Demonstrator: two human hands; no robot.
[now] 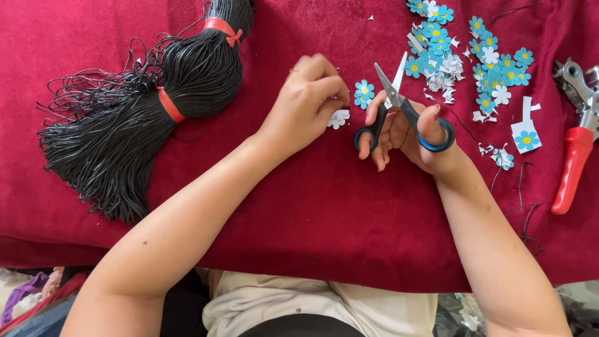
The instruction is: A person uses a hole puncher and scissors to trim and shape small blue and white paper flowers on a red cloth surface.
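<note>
1. While the right hand [412, 134] grips a pair of black-and-blue scissors [399, 109], thumb and fingers through the loops and blades parted pointing toward the far edge, the left hand [309, 100] pinches a small white paper flower [339, 118] between closed fingertips near the middle of the red cloth [299, 206].
2. One blue paper flower with a yellow centre [364, 92] lies on the cloth between the two hands, just beside the scissor blades.
3. Beyond the scissors, toward the far edge, a scatter of blue and white cut flowers [462, 56] and paper scraps spreads across the cloth, close to the blade tips.
4. A strip of white paper with a blue flower [526, 134] lies right of the right hand, more scraps [501, 156] by the wrist.
5. At the right edge rests a red-handled punch plier [577, 143], well apart from both hands.
6. Toward the far left corner lies a thick bundle of black cord [143, 106], bound with red bands, loose strands straying leftward.
</note>
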